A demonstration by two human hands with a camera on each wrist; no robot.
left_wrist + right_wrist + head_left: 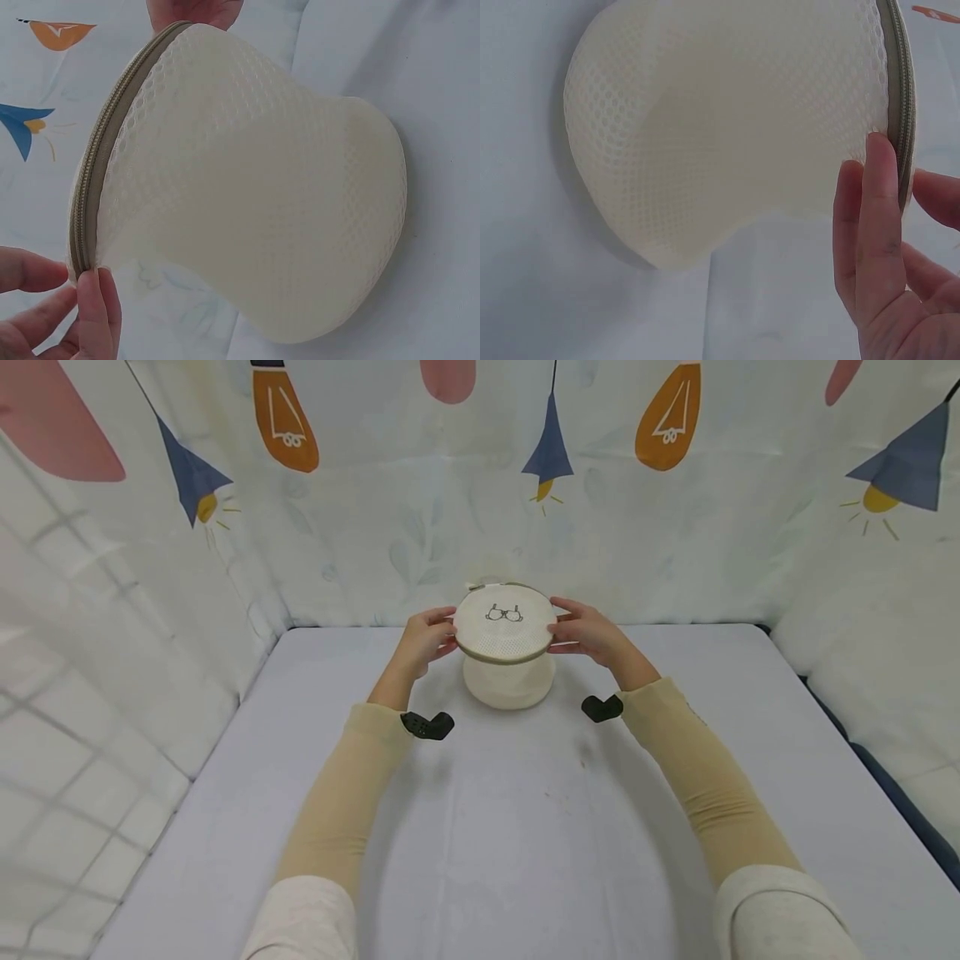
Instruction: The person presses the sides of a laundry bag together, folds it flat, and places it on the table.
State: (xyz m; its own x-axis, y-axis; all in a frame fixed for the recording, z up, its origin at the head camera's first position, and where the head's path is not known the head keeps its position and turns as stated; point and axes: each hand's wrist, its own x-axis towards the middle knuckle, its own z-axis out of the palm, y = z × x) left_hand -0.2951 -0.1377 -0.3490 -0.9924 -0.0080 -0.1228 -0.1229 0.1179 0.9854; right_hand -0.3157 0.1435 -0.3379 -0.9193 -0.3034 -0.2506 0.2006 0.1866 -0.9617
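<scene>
A cream mesh laundry bag (508,681) stands on the far part of the table, its round top tilted toward me with a small dark line drawing on it. Around the rim runs a brownish zipper (94,161), closed along the stretch that shows in the left wrist view. My left hand (426,643) pinches the left side of the rim between thumb and fingers. Opposite it, my right hand (588,631) pinches the right side, with two fingers against the mesh just below the zipper (902,97). The bag narrows in the middle and widens again toward its base.
A white cloth covers the table (510,843). Behind the bag hangs a pale curtain (360,527) printed with lamps and bulbs, close to the table's back edge. More pale fabric closes in the left and right sides.
</scene>
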